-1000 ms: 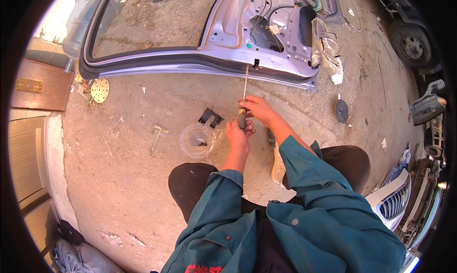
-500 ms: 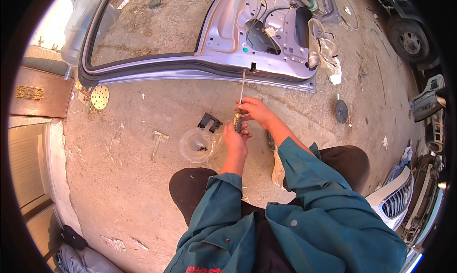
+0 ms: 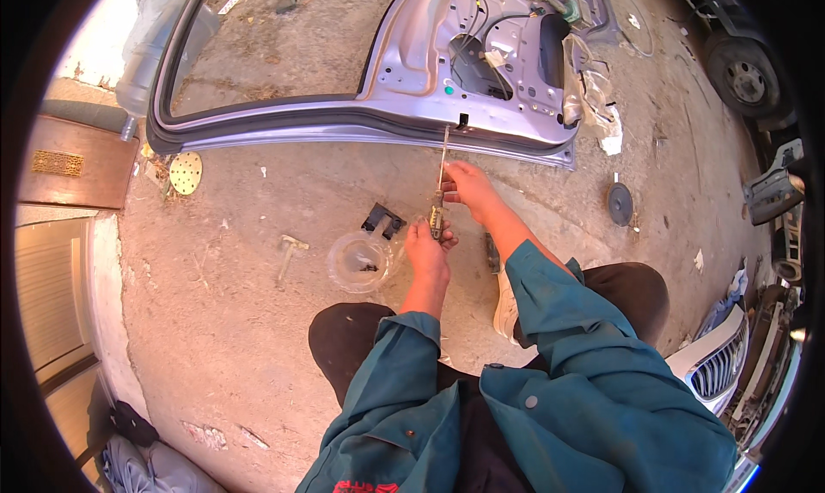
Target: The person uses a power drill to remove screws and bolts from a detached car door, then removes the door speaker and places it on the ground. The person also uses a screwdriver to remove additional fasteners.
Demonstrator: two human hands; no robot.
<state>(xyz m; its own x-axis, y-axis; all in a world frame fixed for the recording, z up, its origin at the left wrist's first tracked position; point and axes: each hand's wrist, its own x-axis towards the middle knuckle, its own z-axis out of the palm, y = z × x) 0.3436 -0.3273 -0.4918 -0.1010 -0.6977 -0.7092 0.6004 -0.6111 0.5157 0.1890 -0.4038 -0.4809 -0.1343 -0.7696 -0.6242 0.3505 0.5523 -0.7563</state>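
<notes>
A long screwdriver (image 3: 436,220) with a yellow-and-black handle points away from me. Its tip meets the edge of a lilac car door (image 3: 404,104) lying on the ground, beside a small dark latch opening (image 3: 463,120). The handle sits in my left hand (image 3: 427,252), fingers wrapped around it. Farther up, my right hand (image 3: 468,188) has its fingers closed at the metal shaft, just above the handle. Left of my hands, a clear plastic tub (image 3: 337,274) contains small dark bits, and a black plastic bracket (image 3: 378,214) lies against its far side.
On the ground to the left are a hammer-shaped tool (image 3: 290,254) and a yellow perforated disc (image 3: 185,174). A round black speaker-like part (image 3: 619,203) lies to the right. A vehicle wheel (image 3: 743,79) and a white bumper with a grille (image 3: 718,364) line the right side.
My right hand has slid a little forward from the handle's top onto the shaft. My left hand keeps its grip, and the view has shifted slightly.
</notes>
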